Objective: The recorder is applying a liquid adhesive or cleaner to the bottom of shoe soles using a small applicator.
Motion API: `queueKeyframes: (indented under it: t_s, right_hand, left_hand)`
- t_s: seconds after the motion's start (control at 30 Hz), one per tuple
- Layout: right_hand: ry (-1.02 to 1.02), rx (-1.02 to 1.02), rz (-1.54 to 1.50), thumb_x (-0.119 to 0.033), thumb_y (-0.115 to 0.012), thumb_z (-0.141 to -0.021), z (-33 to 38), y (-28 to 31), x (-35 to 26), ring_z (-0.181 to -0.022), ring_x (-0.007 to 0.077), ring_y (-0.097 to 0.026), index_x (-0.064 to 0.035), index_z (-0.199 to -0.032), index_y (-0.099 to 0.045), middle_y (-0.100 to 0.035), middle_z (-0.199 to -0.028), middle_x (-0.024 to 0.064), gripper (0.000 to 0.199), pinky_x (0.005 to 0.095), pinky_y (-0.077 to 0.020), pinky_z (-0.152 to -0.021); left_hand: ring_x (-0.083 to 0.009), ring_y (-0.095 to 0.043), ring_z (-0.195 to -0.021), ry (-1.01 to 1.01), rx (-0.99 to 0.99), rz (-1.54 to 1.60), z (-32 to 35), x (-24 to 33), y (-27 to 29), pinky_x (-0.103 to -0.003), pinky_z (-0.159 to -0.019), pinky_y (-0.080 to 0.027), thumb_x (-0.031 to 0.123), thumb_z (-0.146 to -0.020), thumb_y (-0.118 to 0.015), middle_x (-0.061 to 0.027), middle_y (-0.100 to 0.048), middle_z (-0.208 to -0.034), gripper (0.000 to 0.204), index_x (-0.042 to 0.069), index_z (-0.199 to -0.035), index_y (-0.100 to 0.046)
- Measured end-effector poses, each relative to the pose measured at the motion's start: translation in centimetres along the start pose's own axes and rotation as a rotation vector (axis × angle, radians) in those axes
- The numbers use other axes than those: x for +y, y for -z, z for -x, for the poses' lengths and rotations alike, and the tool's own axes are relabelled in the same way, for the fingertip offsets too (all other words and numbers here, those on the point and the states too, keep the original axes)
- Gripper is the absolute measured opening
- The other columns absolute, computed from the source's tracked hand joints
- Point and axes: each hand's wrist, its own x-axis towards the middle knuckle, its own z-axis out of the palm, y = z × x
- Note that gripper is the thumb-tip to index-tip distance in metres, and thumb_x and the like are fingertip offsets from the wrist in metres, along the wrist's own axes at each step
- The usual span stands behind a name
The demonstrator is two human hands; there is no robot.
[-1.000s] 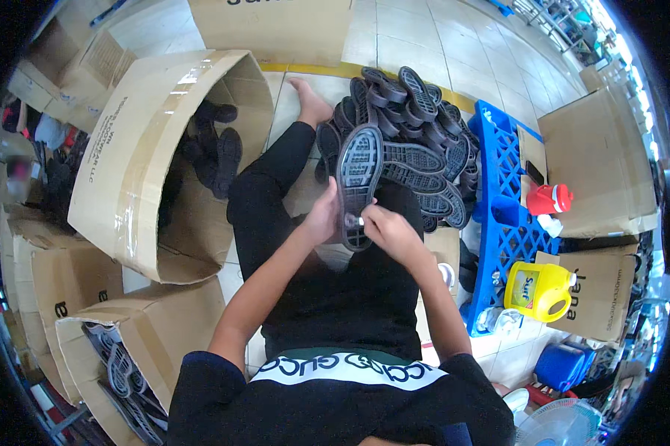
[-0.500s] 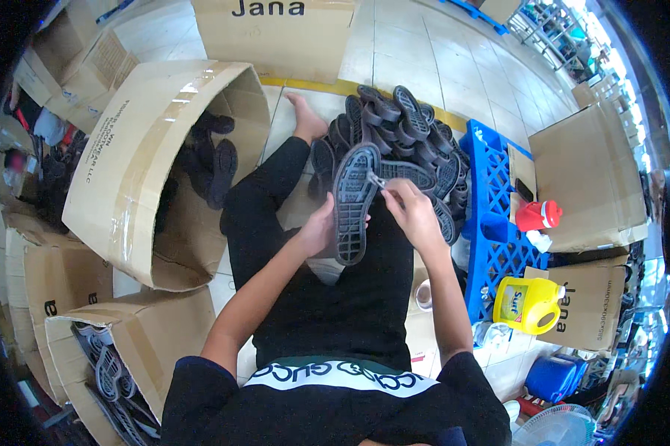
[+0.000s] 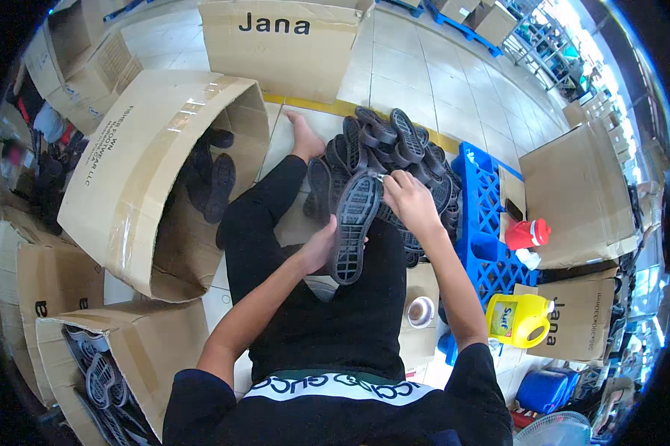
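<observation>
A dark grey shoe sole (image 3: 354, 223) stands tilted above my lap, its grid-patterned inner side toward me. My left hand (image 3: 321, 245) is closed on its left edge, fingers behind it. At the sole's upper right rim, my right hand (image 3: 409, 199) pinches a small pale-tipped tool (image 3: 380, 178); most of it is hidden by the fingers, so its kind is unclear. Beyond my hands lies a heap of similar dark soles (image 3: 405, 145). A small white cup (image 3: 420, 312) with a brownish inside sits by my right thigh on cardboard.
On the left, a large carton (image 3: 138, 178) lies on its side with soles inside; a nearer carton (image 3: 160, 334) holds more. To the right are a blue plastic pallet (image 3: 491, 267), a red jug (image 3: 526, 234), a yellow bottle (image 3: 515, 321) and a blue container (image 3: 544, 389).
My right hand and the tool have shifted from the sole's inner face to its upper right rim. The sole sits slightly lower in view, and my view has tipped up a little.
</observation>
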Motion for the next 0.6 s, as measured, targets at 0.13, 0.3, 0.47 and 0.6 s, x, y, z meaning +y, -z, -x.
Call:
queueKeyframes:
  t_s: [0.13,0.3,0.47,0.6]
  right_hand:
    - [-0.076,-0.015,0.086,-0.013,-0.064,-0.085,1.0,-1.6,-0.6,-0.080,0.0299,-0.062,-0.0041,-0.088,-0.055,-0.058,-0.084,0.0108,0.013,0.0417,-0.0522,-0.069]
    - [-0.272,-0.026,-0.112,-0.015,-0.060,-0.090,3.1,-3.6,-3.4,-0.069,0.0369,-0.063,-0.0038,-0.087,-0.054,-0.060,-0.078,0.0162,0.013,0.0457,-0.0511,-0.060]
    - [-0.190,-0.080,-0.207,-0.013,-0.062,-0.088,4.9,-2.6,-6.1,-0.071,0.0348,-0.062,-0.0039,-0.085,-0.054,-0.058,-0.076,0.0150,0.013,0.0442,-0.0511,-0.062]
    - [-0.008,-0.149,-0.115,-0.011,-0.066,-0.082,7.0,-2.1,-6.9,-0.073,0.0284,-0.060,-0.0056,-0.083,-0.055,-0.054,-0.074,0.0099,0.012,0.0388,-0.0500,-0.068]
  left_hand:
    - [-0.0274,-0.056,-0.120,-0.062,-0.020,0.022,-0.1,-0.2,0.1,-0.043,-0.106,-0.042,0.055,-0.102,-0.016,-0.0154,-0.057,-0.132,0.068,0.005,-0.142,-0.040]
    - [-0.0258,-0.055,-0.122,-0.174,0.006,0.028,-0.2,-0.5,0.3,-0.042,-0.107,-0.041,0.048,-0.105,-0.020,-0.0141,-0.054,-0.134,0.059,0.007,-0.144,-0.036]
    - [-0.0233,-0.054,-0.122,-0.221,0.094,0.081,-0.1,-0.4,0.9,-0.040,-0.108,-0.040,0.048,-0.105,-0.024,-0.0110,-0.057,-0.130,0.057,0.007,-0.140,-0.041]
    - [-0.0248,-0.055,-0.121,-0.263,0.029,0.136,-0.3,-0.1,1.8,-0.042,-0.107,-0.041,0.050,-0.104,-0.023,-0.0138,-0.057,-0.130,0.062,0.003,-0.138,-0.043]
